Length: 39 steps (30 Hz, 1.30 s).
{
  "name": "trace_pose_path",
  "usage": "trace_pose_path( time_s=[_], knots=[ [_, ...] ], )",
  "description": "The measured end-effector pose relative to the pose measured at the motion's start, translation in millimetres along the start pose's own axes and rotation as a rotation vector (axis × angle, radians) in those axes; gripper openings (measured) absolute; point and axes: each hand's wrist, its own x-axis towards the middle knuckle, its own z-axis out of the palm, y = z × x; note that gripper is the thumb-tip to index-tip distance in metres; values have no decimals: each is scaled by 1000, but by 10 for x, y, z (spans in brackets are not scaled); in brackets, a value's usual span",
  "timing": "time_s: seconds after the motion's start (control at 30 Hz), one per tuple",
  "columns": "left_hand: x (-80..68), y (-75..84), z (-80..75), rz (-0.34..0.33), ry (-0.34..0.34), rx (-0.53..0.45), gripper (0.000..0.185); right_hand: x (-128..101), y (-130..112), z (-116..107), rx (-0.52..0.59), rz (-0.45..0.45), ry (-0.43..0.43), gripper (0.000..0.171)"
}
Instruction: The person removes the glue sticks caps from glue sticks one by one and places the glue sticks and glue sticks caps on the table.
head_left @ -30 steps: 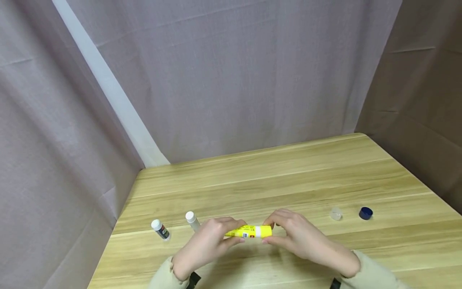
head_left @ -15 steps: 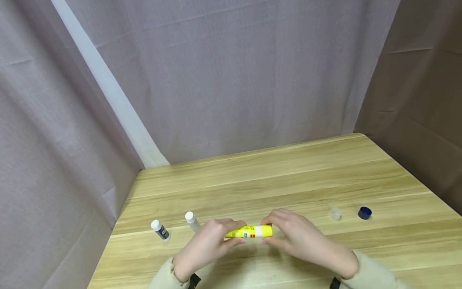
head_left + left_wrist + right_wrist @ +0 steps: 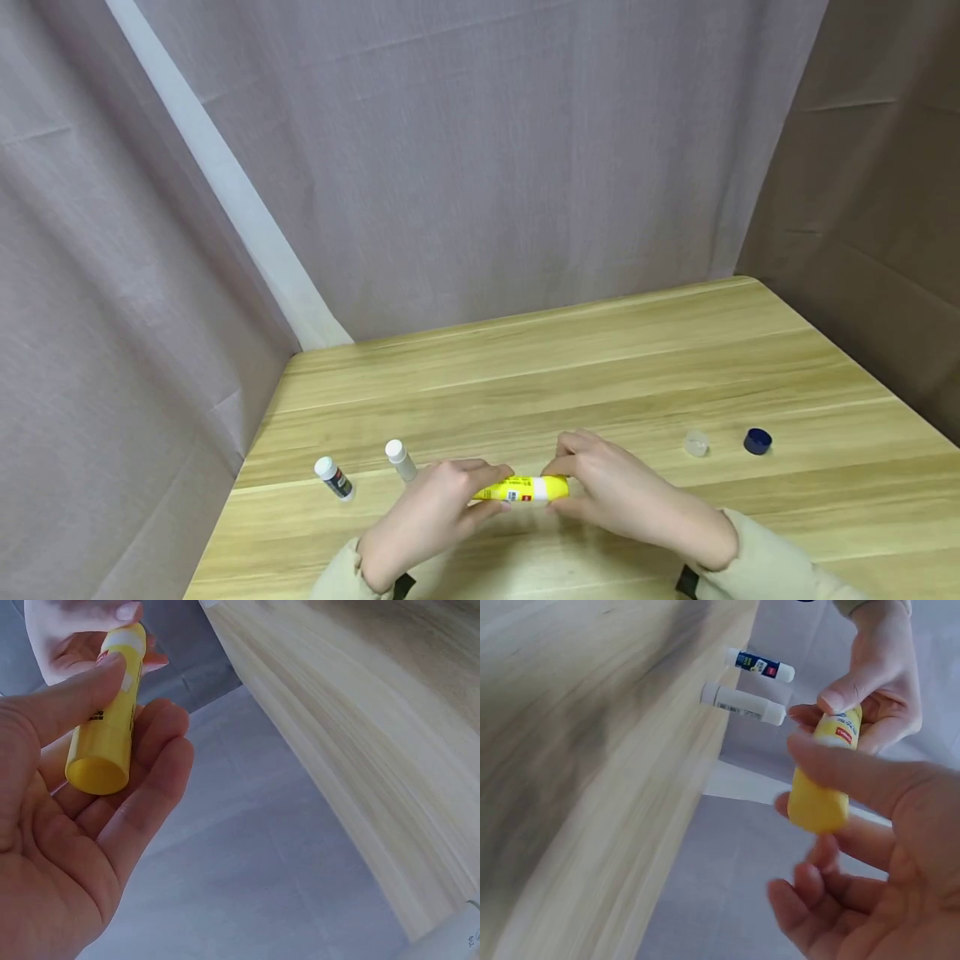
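— Over the near middle of the worktop [image 3: 600, 367], what were the hands doing?
— Both were on the yellow glue stick [image 3: 521, 488], held level just above the wood. The left hand [image 3: 431, 517] had thumb and fingers curled round its left end; the right hand [image 3: 615, 492] pinched the cap end on the right.
— Was the cap on?
— It looked seated, with the white band showing beside it, though I could not tell whether it was fully tight.
— And the rest?
— Two white-capped sticks [image 3: 333, 478] and [image 3: 401, 461] lay to the left, closed. A clear cap [image 3: 697, 444] and a blue cap [image 3: 758, 441] sat apart at the right, unused. By my judgement the yellow stick was at its closing step, not yet set down.
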Motion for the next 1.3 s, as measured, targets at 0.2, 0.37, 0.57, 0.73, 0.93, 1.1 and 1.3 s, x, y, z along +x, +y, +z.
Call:
trace_pose_path(
  time_s=[0.2,0.37,0.57,0.73,0.93,1.1,1.3],
  knots=[
    [-16,-24,-18,-20,-5,-66,34,-18,27,3,-11,38,55,24],
    [-16,-45,-8,-8,17,-73,34,-33,92,7,22,61,96,25],
    [-12,-53,8,-6,24,-92,34,-53,182,-5,84,93,175,25],
    [-22,-60,19,-7,21,-93,35,-75,252,-62,88,179,186,27],
    [-39,-64,23,-18,10,-89,35,-96,361,-135,78,215,210,29],
    [-48,-71,31,-29,-5,-81,34,-119,446,-195,32,214,266,29],
    [-48,-73,41,-36,-13,-91,34,-130,556,-203,13,197,321,27]
  ],
)
